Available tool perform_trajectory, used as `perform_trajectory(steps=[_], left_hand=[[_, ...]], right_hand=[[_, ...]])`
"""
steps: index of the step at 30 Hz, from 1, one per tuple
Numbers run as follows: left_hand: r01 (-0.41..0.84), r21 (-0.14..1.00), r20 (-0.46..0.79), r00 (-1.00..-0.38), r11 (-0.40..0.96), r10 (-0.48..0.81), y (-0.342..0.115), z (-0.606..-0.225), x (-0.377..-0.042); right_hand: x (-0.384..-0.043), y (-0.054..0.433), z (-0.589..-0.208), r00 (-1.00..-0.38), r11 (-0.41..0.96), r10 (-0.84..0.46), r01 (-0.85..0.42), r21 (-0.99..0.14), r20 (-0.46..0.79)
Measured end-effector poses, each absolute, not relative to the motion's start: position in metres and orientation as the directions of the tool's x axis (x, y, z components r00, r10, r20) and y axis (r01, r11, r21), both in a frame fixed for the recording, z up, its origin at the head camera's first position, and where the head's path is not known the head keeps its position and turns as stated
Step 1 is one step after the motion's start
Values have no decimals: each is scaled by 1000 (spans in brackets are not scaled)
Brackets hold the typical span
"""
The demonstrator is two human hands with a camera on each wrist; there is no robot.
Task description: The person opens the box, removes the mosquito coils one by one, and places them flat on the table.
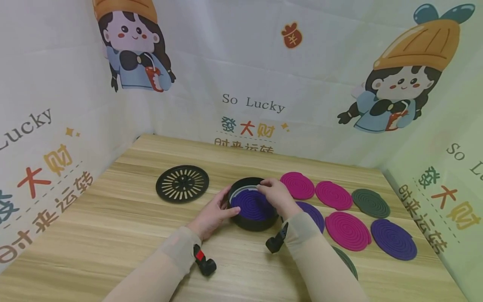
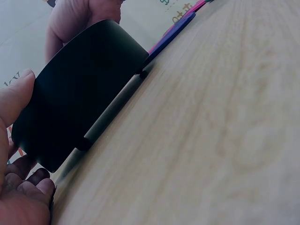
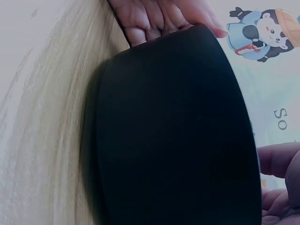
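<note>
A round black mosquito coil holder (image 1: 253,225) stands on the wooden table, with a purple mosquito coil (image 1: 252,205) lying inside it and part of a pale inner ring showing. My left hand (image 1: 212,214) grips the holder's left side, thumb over the near rim and fingers around the wall. Over the far right rim, my right hand (image 1: 277,195) reaches in with bent fingers and pinches the coil's far edge; its fingertips are partly hidden. In the left wrist view the holder's dark wall (image 2: 84,89) sits between both hands. The right wrist view shows the opposite wall (image 3: 178,126).
A black slotted lid (image 1: 183,183) lies at the left. Right of the holder lie several loose coils: pink (image 1: 348,230), purple (image 1: 393,239) and green (image 1: 371,203). My right forearm partly covers another purple coil (image 1: 313,214) and a green one (image 1: 347,262). Printed cloth (image 1: 249,63) surrounds the table.
</note>
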State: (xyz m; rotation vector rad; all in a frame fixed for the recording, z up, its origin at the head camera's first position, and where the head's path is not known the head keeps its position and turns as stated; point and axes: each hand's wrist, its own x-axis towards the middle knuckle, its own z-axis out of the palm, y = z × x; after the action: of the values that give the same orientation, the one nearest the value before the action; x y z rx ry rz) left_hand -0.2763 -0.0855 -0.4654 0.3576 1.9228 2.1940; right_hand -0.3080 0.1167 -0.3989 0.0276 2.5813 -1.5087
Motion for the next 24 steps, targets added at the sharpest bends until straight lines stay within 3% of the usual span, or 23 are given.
perform_trajectory(steps=[14, 24], left_hand=[[0, 991, 42, -951, -134, 308, -85, -464, -277], [-5, 994, 29, -950, -109, 311, -85, -466, -277]], right_hand=[[-306, 119, -399, -999, 354, -16, 41, -934, -50], [-308, 121, -397, -997, 218, -33, 56, -974, -65]])
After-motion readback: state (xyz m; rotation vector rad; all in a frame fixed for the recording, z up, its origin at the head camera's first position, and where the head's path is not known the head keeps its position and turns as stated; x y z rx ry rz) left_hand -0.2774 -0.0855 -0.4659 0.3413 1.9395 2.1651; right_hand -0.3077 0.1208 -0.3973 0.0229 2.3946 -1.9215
